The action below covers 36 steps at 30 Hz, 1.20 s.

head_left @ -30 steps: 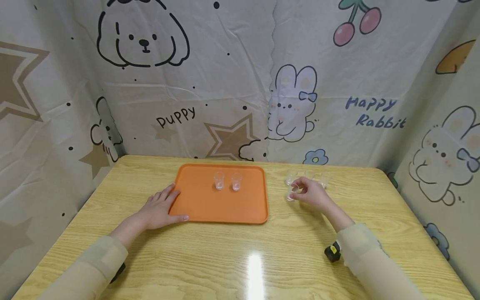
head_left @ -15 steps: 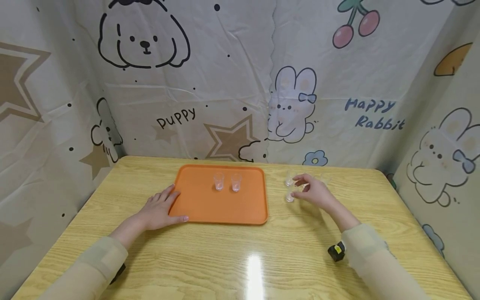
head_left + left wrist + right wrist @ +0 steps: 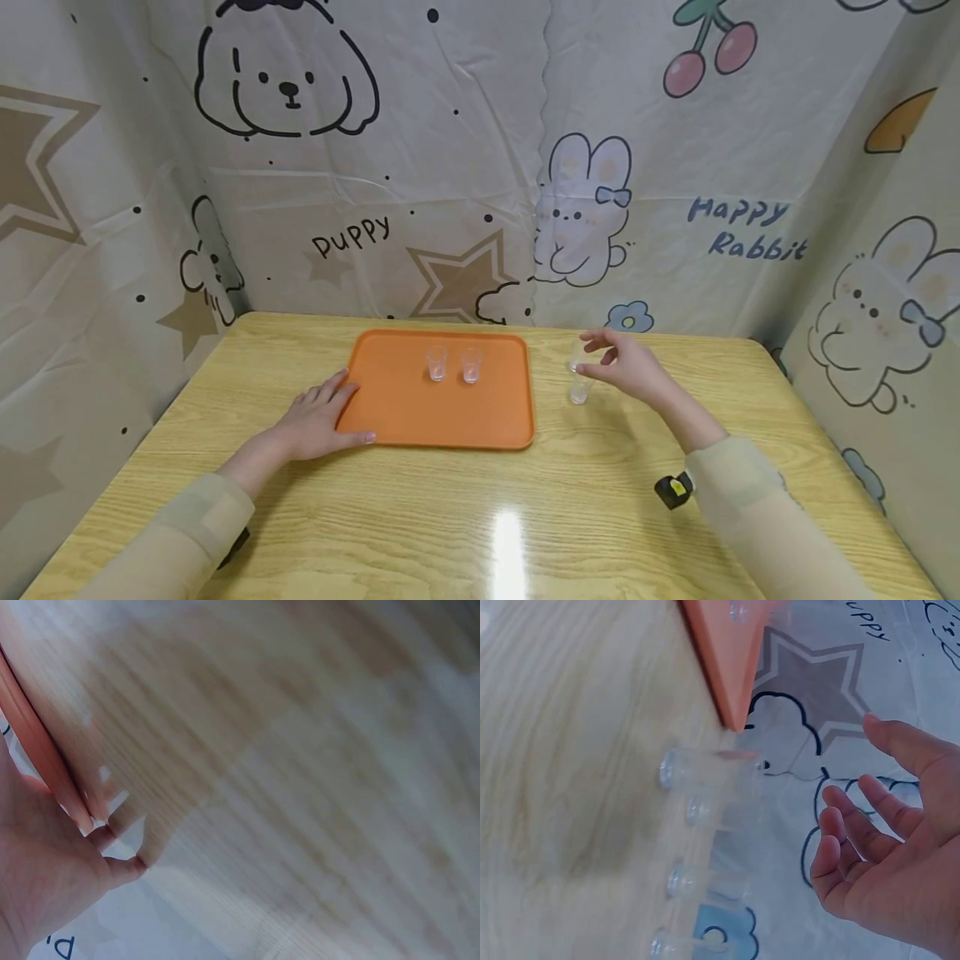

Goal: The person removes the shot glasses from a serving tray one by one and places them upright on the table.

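An orange tray (image 3: 442,417) lies on the table, with two small clear cups, one (image 3: 437,364) left of the other (image 3: 471,366), upright on it. My left hand (image 3: 311,423) rests at the tray's left end, fingers extended along its edge and thumb over the near rim. Above the clear cups to the right of the tray hovers my right hand (image 3: 626,367), thumb and fingers apart, nothing between them. The nearest cup (image 3: 578,392) stands just below it. In the right wrist view several cups (image 3: 709,883) stand in a line, apart from that hand (image 3: 892,840).
The wooden table (image 3: 420,517) reaches back to a printed curtain (image 3: 465,167), which also rises at both sides. A black wrist device (image 3: 672,490) hangs below the right sleeve.
The right fingers, around the nearest cup's rim a second ago, have come off it. That hand has risen and spread slightly; the cup stays on the table. The left hand holds still.
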{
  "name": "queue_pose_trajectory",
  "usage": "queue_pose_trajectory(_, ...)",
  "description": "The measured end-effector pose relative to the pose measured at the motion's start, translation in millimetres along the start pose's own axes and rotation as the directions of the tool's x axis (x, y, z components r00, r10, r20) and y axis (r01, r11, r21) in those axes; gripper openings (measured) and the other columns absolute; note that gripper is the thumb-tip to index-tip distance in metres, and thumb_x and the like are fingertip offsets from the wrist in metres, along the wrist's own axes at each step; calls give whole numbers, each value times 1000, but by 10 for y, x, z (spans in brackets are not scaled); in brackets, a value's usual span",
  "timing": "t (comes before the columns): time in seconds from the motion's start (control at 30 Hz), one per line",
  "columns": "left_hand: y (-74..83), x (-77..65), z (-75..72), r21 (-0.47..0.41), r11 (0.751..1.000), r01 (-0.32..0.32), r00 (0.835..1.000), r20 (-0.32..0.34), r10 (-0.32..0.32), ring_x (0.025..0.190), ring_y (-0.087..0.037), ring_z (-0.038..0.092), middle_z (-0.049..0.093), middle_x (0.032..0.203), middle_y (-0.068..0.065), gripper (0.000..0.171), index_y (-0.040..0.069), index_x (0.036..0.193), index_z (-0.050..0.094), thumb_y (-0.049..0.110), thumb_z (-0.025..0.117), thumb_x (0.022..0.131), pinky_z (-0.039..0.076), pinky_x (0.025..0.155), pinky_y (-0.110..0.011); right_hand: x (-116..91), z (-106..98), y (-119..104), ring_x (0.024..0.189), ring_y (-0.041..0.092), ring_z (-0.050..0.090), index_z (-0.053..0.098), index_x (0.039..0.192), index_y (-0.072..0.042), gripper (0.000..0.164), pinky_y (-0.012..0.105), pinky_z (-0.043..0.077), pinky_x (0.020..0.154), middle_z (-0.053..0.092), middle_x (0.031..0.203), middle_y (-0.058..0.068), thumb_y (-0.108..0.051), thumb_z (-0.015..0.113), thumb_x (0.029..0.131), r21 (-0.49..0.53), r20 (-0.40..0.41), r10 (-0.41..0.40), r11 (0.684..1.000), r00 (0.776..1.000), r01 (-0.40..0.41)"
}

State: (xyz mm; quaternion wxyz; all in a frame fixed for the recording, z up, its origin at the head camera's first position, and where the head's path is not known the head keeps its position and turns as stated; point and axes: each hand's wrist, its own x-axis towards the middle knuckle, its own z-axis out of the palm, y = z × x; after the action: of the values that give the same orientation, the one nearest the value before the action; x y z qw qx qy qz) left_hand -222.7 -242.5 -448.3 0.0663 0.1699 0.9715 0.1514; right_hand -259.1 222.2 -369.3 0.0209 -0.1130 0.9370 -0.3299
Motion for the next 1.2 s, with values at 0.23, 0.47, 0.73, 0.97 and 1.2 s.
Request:
queue_pose_trajectory(0.23,-33,13,26,6,1000,7,1000,13,-7,135,-51,19,11,155,-22,103,2,148,28,74,52,78,14,103,-69,53,-52,-250,92,23,54,53,130,-12,54,30,46,68,61,121,13,-32,72,84,-4,-7,-15,1000,1000,15)
queue_pose_trajectory(0.47,-29,11,24,4,1000,2,1000,15,-3,134,-52,20,12,155,-23,102,1,147,28,73,52,79,15,102,-70,134,5,-522,92,22,54,52,131,-11,55,30,44,69,61,122,12,-32,72,84,14,-13,-27,1000,1000,27)
queue_pose_trajectory(0.73,-7,5,10,14,1000,5,1000,17,-6,134,-51,21,12,155,-22,101,2,147,29,72,53,79,16,103,-69,255,172,-714,90,23,54,50,134,-11,60,29,44,67,60,125,14,-28,74,82,70,-36,-72,995,997,75)
queue_pose_trajectory(0.97,-9,2,0,21,1000,6,1000,14,-7,134,-51,22,13,155,-22,102,2,147,30,74,52,78,17,102,-69,399,358,-797,88,22,55,48,136,-15,63,30,46,68,59,126,11,-30,76,81,133,-39,-84,987,996,89)
queue_pose_trajectory(1.2,-18,14,8,22,1000,7,1000,18,-8,135,-50,21,12,155,-22,103,2,147,29,75,51,78,16,103,-69,502,557,-845,86,23,54,46,137,-14,66,30,46,68,56,131,14,-27,77,80,212,-22,-112,971,994,114)
